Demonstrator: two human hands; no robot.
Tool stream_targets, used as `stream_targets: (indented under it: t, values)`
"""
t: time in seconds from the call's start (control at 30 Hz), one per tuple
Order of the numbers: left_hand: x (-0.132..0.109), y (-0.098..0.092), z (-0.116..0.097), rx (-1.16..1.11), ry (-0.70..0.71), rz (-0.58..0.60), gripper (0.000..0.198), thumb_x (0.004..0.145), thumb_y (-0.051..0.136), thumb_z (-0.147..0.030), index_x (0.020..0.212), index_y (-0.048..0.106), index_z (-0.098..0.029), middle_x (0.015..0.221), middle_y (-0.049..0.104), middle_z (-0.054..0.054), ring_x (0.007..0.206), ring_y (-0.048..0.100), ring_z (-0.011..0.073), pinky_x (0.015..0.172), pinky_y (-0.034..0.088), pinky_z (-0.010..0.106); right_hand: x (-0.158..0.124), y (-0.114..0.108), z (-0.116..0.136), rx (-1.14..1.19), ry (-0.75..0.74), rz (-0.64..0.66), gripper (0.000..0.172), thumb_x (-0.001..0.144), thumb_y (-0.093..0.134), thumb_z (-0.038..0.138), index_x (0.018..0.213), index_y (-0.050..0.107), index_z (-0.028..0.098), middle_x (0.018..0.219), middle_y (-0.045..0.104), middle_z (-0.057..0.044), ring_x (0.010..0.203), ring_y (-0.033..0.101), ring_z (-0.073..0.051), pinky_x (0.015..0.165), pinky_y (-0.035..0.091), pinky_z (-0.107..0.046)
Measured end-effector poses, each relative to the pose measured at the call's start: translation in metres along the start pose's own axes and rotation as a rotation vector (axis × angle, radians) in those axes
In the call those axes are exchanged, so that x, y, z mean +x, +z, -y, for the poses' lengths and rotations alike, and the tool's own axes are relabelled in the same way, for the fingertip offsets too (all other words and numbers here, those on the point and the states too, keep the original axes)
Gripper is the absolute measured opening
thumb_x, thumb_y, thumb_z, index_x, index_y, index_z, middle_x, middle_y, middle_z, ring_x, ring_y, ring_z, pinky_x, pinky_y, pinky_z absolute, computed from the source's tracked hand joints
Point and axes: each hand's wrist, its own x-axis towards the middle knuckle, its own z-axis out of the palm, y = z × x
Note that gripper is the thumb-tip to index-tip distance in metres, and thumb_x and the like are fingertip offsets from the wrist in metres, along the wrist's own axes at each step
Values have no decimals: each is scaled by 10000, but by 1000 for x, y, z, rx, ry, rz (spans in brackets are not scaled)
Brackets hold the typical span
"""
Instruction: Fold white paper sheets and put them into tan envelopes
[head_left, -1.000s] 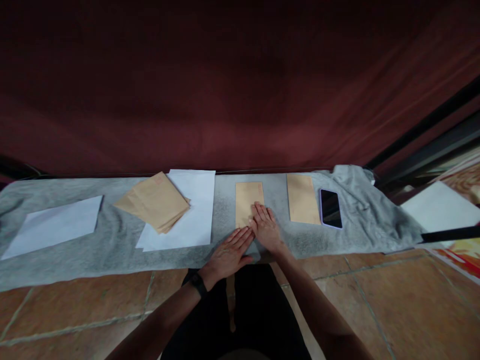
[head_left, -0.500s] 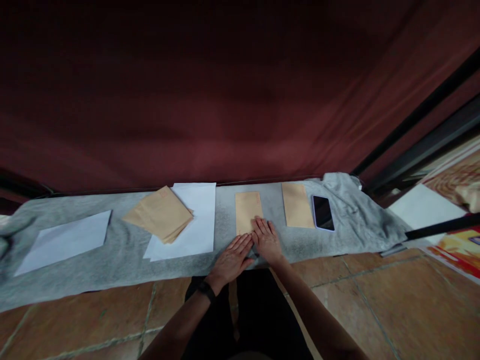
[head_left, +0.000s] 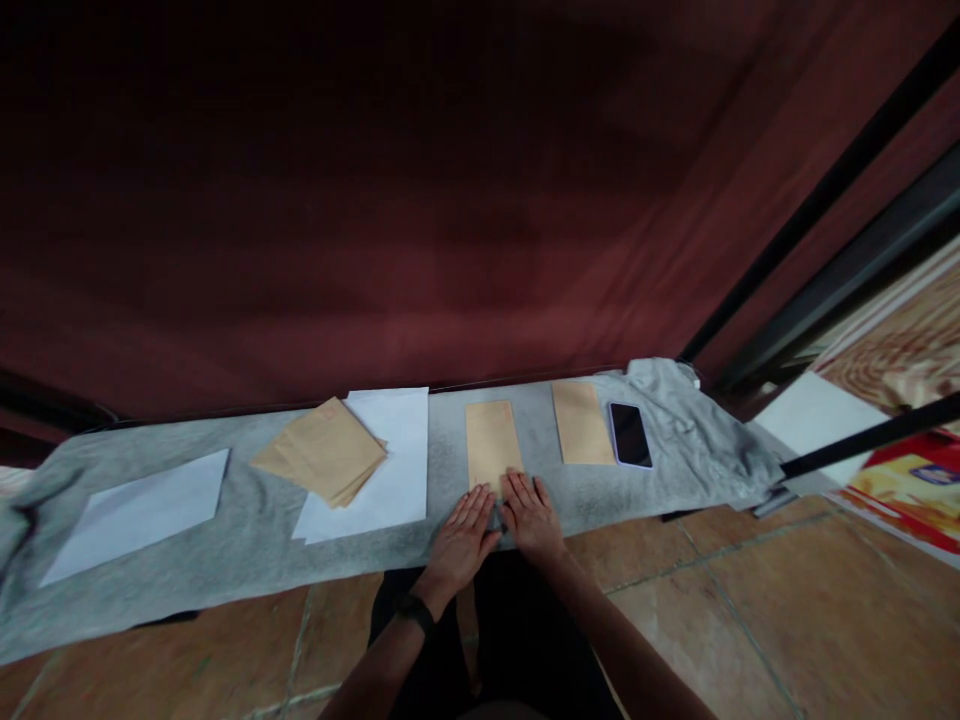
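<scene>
A tan envelope [head_left: 491,442] lies flat on the grey cloth [head_left: 240,540] in front of me. My left hand [head_left: 461,540] rests flat just below its near edge, fingers stretched out, a black band on the wrist. Beside it, my right hand [head_left: 531,515] lies flat too, its fingertips at the envelope's near right corner. Neither hand holds anything.
A second tan envelope [head_left: 581,423] and a dark phone [head_left: 629,435] lie to the right. On the left, a stack of tan envelopes [head_left: 324,450] sits on white paper [head_left: 390,460]; a folded white sheet [head_left: 139,510] is further left. A dark red curtain hangs behind; tiled floor is below.
Both hands have slid back toward me, off most of the envelope, to its near edge. The camera has tilted up, so everything sits lower in view.
</scene>
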Motion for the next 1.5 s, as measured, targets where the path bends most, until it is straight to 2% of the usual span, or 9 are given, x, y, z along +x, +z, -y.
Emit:
stream_targets:
  t: [0.17,0.4,0.63,0.8,0.9,1.0,1.13,1.33,1.5]
  values:
    - [-8,2,-4,38,-36,-32,632,1046,414,-448,1580,334,-120,1618,400,142,1511,358,257,1213,383,448,-13,-2,5,-11,-9,-51,501,1058,430,329,1524,461,148,1556,501,-124,1448,454,-245,1232,270,-471]
    - [-13,4,-9,54,-105,-75,611,1040,424,-439,1566,364,-132,1588,447,151,1500,380,257,1203,400,461,-34,-1,15,-47,57,-103,538,1057,410,337,1550,418,121,1540,517,-144,1434,474,-253,1230,291,-456]
    - [-7,-1,-12,43,-192,-51,513,1051,389,-391,1460,515,-108,1528,523,164,1448,464,267,1174,440,479,-39,1,17,-70,75,-121,520,1058,400,331,1523,456,107,1549,506,-147,1422,487,-254,1214,322,-442]
    - [22,-4,-19,-9,-169,-75,501,1073,327,-372,1468,510,-123,1533,523,144,1466,437,253,1193,415,491,-39,3,13,-68,61,-83,499,1043,422,292,1497,488,96,1553,501,-146,1431,475,-251,1217,318,-440]
    - [44,0,-24,-59,-67,-21,516,1077,322,-409,1510,463,-167,1562,497,109,1472,429,229,1200,407,463,-39,4,11,-57,36,-59,482,1022,452,245,1483,510,113,1545,514,-142,1442,461,-253,1211,331,-454]
    - [65,6,-23,-69,-45,36,547,1078,309,-427,1536,420,-149,1600,440,115,1501,378,228,1222,363,455,-39,3,9,-36,41,-32,476,1017,467,244,1471,524,114,1519,545,-143,1438,465,-261,1203,351,-464]
    - [91,14,-10,-57,-102,59,592,1064,317,-413,1566,352,-100,1635,370,150,1538,299,239,1245,290,461,-37,-5,8,2,65,10,502,1028,459,267,1507,481,120,1518,548,-137,1435,471,-249,1213,350,-455]
    - [133,23,16,-50,-154,48,639,1037,320,-437,1597,296,-131,1643,357,140,1550,266,257,1259,220,495,-34,-13,7,28,64,38,539,1044,445,321,1552,420,142,1582,468,-115,1440,468,-260,1198,371,-451]
    - [168,23,30,-57,-218,104,660,1033,308,-454,1612,264,-140,1654,340,130,1567,214,268,1264,195,519,-36,-12,5,41,47,29,557,1045,428,285,1579,365,141,1595,444,-118,1447,461,-254,1202,364,-453]
